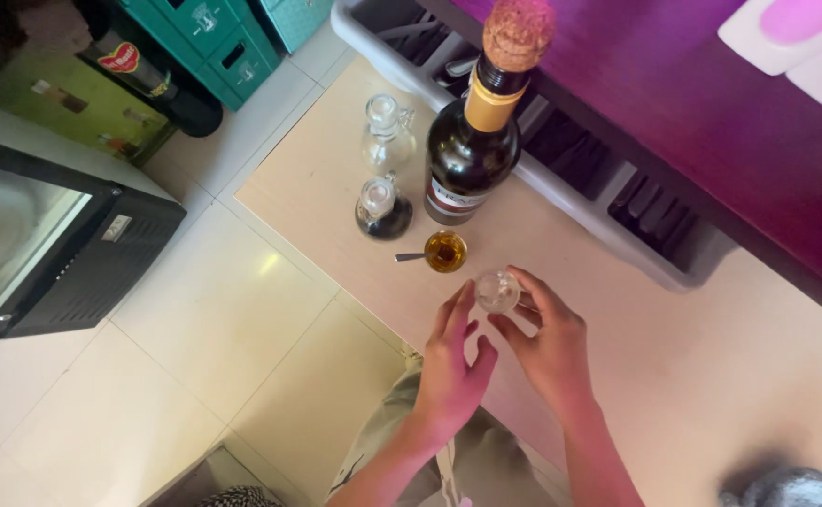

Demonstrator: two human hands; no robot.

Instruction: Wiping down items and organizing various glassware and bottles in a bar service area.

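- Upper centre of the frame: two glass cruets (383, 178) and a dark corked bottle (475, 141) stand on the bench (712, 376).
- Just below them: a small cup of amber liquid (446, 251).
- Left hand (450, 371), lower centre: fingers loosely spread, tips touching a small clear glass (497, 291).
- Right hand (547, 343): fingers curled around that glass, gripping it.

Grey cloth (779, 488) cut by bottom edge
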